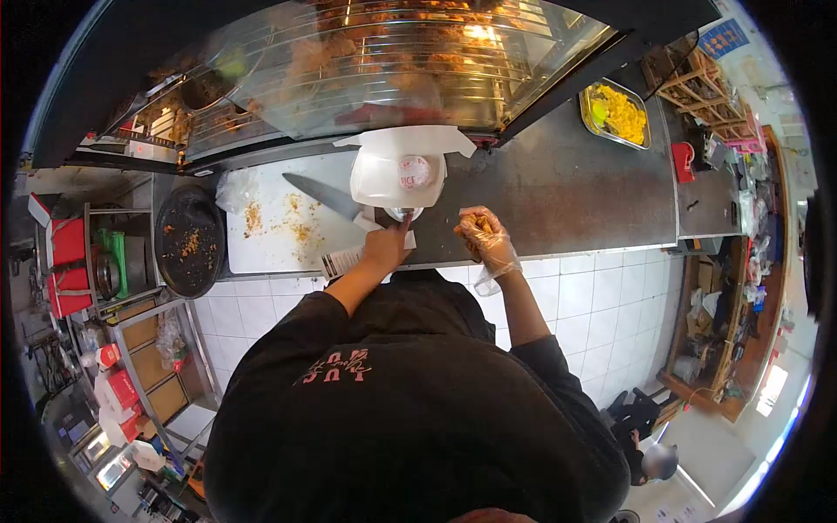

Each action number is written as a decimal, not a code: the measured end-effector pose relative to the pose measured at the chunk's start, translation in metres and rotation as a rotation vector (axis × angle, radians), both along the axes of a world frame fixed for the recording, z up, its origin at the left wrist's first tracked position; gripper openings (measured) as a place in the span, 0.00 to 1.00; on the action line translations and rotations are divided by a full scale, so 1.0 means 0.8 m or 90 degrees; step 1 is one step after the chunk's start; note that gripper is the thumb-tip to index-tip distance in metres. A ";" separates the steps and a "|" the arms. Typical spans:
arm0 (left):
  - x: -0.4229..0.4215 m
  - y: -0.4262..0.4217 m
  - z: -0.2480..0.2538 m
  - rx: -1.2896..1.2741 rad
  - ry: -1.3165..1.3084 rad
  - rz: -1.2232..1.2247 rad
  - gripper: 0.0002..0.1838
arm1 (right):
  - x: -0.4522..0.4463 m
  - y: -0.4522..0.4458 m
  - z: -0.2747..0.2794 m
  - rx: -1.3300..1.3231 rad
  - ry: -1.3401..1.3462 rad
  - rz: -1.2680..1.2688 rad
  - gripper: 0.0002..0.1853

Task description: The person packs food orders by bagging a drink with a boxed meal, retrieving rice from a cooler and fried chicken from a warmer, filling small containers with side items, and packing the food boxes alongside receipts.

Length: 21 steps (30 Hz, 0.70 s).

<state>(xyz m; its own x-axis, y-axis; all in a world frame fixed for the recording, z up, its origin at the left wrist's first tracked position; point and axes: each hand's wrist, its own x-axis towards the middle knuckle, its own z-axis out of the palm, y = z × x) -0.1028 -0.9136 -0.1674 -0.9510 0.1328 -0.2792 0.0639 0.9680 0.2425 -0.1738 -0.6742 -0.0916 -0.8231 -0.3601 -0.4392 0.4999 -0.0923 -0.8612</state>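
My right hand (486,237), in a clear plastic glove, is closed around a piece of fried chicken (473,228) above the counter's front edge. My bare left hand (385,247) has its index finger stretched out, touching a small shiny round container (404,213) at the near side of a takeaway box. The white takeaway box (370,185) stands with its flaps up. Inside it lies a round wrapped packet of rice (417,172) with red print. A printed paper (342,261) lies beside my left wrist. The undersides of both hands are hidden.
A large knife (323,195) lies on a crumb-strewn white cutting board (261,183). Left of it is a black pan (189,241). A glass display cabinet (384,70) borders the dark counter (558,205). A tray of yellow food (620,115) is back right; a person (641,440) is lower right.
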 end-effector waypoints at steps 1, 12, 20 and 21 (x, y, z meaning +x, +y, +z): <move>-0.001 0.002 -0.004 -0.031 0.013 -0.011 0.50 | 0.002 0.007 0.002 0.002 -0.001 -0.002 0.10; -0.054 0.008 0.066 0.020 0.034 -0.060 0.26 | 0.016 0.032 0.028 0.014 -0.036 -0.130 0.10; -0.161 -0.026 0.099 -0.028 -0.031 0.175 0.34 | 0.020 0.047 0.027 0.065 -0.057 -0.172 0.10; -0.167 -0.019 0.093 -0.029 -0.031 0.171 0.34 | 0.020 0.045 0.026 0.055 -0.057 -0.180 0.10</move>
<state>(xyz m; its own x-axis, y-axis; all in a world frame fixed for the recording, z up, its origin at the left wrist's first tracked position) -0.2362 -0.9288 -0.0930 -0.9355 -0.1358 -0.3261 -0.2072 0.9586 0.1953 -0.1579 -0.6378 -0.0708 -0.8420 -0.0806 -0.5334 0.5390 -0.1675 -0.8255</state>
